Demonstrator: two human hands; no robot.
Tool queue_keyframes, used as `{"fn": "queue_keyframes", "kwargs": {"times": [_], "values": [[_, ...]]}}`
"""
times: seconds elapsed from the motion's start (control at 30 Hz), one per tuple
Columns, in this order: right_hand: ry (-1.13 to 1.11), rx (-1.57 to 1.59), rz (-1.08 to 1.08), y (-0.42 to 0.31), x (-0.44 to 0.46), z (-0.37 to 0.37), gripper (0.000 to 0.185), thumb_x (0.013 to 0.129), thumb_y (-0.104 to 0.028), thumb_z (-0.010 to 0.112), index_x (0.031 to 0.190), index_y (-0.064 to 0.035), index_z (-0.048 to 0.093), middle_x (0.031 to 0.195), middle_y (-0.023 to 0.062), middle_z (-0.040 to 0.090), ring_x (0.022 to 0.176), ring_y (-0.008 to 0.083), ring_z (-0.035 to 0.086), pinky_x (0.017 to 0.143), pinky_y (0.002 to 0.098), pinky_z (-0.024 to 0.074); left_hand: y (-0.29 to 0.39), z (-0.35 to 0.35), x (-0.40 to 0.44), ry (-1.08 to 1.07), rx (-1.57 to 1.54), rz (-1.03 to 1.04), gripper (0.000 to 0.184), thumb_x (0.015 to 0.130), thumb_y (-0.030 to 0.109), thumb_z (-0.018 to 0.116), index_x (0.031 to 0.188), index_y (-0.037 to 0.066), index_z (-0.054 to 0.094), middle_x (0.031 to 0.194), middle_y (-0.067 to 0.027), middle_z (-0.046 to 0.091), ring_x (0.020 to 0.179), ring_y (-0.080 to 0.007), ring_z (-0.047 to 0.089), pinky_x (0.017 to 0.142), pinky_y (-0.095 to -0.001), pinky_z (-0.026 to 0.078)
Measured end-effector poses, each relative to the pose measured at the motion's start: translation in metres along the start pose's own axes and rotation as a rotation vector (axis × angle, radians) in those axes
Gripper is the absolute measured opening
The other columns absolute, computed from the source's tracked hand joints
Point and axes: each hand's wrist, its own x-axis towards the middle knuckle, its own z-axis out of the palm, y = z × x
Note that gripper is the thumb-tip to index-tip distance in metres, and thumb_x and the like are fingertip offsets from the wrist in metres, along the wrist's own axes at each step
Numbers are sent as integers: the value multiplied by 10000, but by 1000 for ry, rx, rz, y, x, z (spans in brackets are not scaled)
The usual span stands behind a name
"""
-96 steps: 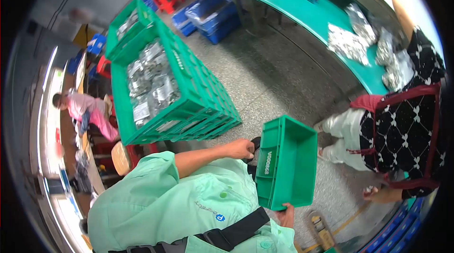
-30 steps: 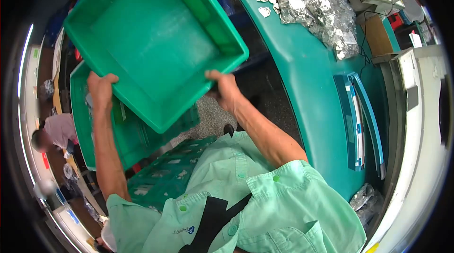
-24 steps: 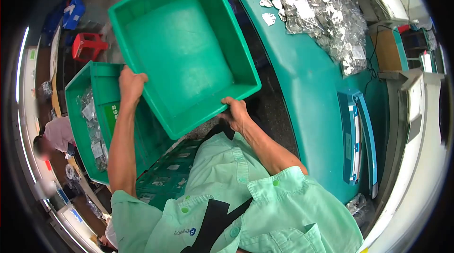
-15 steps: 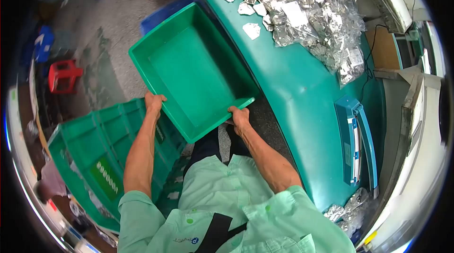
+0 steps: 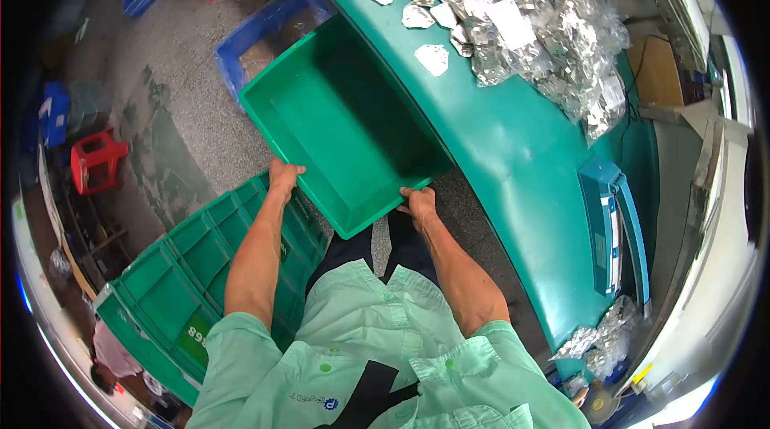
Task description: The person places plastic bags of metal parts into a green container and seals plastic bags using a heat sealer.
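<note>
As fingers [image 5: 297, 170] of both hands [image 5: 283, 180] [image 5: 422, 204] grip it | green bin [image 5: 329, 128]: deep, rectangular, part-shadowed

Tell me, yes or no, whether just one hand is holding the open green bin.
No, the left hand and the right hand both grip the rim of the green bin.

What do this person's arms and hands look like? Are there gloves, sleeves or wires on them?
The left hand and right hand are human, with ordinary fingers. No gloves, watch or wires show on them. Loose, short sleeves of a pale mint-green shirt end around the elbows, leaving the forearms uncovered, with no markings visible.
</note>
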Motion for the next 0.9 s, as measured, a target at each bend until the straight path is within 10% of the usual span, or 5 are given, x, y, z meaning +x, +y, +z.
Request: {"fn": "queue_keyframes", "kwargs": {"times": [0.27,0.57,0.8,0.9], "values": [[190,-106,-245,46,42,1,240,901,-114,662,1101,19,652,1000,117,711,869,233,690,715,368,559,10,12,-23,66,-80,114,466,724,-89,605,1187,-64,558,1085,-130,653,983,-263,613,892,-375,477],[334,-203,-335,34,11,9,381,814,-221,756,998,82,618,923,222,698,909,299,694,800,403,526,6,6,-19,98,38,71,568,744,-51,598,1292,38,478,1050,-96,627,894,-249,615,620,-396,496],[-40,-661,-146,-5,-26,-29,455,849,-275,753,1102,85,635,933,195,700,857,279,704,726,395,568,17,-4,-18,-23,167,-135,531,801,9,646,1308,37,492,1057,-129,645,873,-310,668,645,-444,534],[-516,-443,-130,-74,-99,-77,428,884,-259,725,1139,76,644,920,172,699,812,241,711,672,356,593,-2,-33,29,173,711,226,436,853,66,661,1268,0,543,1011,-138,661,875,-320,681,695,-428,551]]}}
